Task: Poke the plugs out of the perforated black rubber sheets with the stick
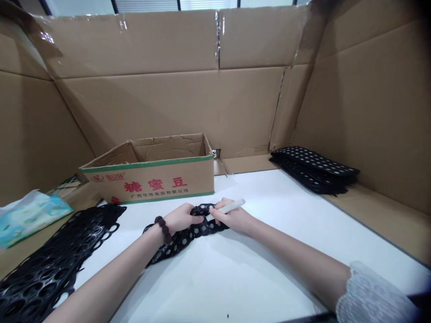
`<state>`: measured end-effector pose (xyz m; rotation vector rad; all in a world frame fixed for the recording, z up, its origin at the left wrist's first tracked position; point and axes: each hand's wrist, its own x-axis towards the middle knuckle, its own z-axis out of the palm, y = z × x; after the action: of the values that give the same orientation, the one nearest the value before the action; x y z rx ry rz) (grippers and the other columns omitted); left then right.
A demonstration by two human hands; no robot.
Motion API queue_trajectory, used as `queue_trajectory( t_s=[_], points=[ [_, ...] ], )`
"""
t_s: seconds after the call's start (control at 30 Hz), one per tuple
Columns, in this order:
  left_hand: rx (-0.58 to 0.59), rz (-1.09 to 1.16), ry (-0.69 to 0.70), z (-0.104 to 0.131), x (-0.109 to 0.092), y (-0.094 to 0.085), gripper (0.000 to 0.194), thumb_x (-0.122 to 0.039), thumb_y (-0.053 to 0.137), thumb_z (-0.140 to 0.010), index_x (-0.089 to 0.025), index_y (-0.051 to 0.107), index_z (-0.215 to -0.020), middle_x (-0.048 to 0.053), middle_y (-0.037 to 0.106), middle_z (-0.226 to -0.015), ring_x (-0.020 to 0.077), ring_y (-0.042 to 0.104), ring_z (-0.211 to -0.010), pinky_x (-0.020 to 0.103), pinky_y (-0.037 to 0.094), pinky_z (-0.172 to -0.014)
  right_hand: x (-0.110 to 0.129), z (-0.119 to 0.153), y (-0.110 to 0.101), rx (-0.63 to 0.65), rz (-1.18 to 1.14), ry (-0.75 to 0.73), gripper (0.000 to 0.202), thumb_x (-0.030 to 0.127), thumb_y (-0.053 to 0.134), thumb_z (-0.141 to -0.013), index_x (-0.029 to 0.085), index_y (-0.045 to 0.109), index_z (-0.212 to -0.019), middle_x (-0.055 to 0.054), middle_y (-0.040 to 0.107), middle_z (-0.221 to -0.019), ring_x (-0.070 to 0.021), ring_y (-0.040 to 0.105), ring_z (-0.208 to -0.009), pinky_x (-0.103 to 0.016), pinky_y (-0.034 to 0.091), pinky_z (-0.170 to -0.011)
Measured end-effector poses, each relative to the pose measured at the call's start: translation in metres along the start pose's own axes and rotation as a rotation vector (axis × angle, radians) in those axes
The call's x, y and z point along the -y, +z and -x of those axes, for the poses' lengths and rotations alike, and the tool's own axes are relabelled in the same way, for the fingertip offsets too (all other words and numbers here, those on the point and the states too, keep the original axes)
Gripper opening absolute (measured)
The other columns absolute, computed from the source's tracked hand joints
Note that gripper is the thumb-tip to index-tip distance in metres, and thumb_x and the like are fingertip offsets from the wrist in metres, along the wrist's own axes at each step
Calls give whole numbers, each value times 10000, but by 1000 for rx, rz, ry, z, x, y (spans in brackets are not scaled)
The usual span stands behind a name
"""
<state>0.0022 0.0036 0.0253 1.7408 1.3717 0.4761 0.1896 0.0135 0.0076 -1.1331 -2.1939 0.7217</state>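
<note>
A black sheet dotted with pale round spots (182,242) lies across the white table in front of me. My left hand (182,218) is closed on its upper edge, with the thumb toward the right. My right hand (232,216) grips a white pen-like stick (232,206), its lower end touching or just over the sheet beside my left thumb. The fingers partly cover the sheet, so the exact contact of the tip cannot be made out.
An open cardboard box (168,179) stands behind my hands. Black webs of empty rings (50,260) are heaped at the left, near a tissue pack (33,215). A stack of black spotted sheets (313,168) lies at the back right. Cardboard walls (168,103) enclose the white table (269,278).
</note>
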Motion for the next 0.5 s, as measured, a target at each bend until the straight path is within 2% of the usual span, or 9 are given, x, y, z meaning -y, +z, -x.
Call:
queue_trajectory(
  t_s=[0.1,0.17,0.3,0.4,0.5],
  points=[
    [106,20,0,4,-3,-5,273,-389,574,-620,-146,605,-740,-4,612,-693,157,521,-643,227,371,-599,5,0,-10,41,-9,-5,402,408,397,-788,163,557,-513,-17,527,-665,-126,515,-640,-230,392,-633],
    [209,18,13,6,-5,-8,294,-397,601,-602,-155,617,-768,7,632,-748,165,542,-678,225,389,-612,9,0,-19,121,-43,-11,412,416,396,-787,161,540,-497,-3,513,-587,-113,492,-561,-220,384,-556],
    [318,3,39,8,-6,-11,251,-388,632,-584,-158,622,-685,-8,636,-688,152,548,-626,218,394,-578,12,2,-29,258,-115,-1,438,457,371,-792,165,509,-495,19,458,-471,-95,425,-449,-210,320,-432],
    [350,136,33,8,-4,-9,226,-363,632,-600,-159,630,-699,-15,640,-666,139,547,-588,223,400,-572,10,2,-27,267,-119,-23,448,471,360,-797,166,495,-498,13,495,-509,-103,452,-496,-218,349,-499],
    [402,279,7,7,-1,-9,243,-331,651,-593,-158,637,-763,-3,653,-733,142,566,-631,237,420,-632,6,0,-20,247,-127,-52,450,473,322,-818,168,481,-528,6,523,-579,-120,483,-582,-238,368,-595]
  ],
)
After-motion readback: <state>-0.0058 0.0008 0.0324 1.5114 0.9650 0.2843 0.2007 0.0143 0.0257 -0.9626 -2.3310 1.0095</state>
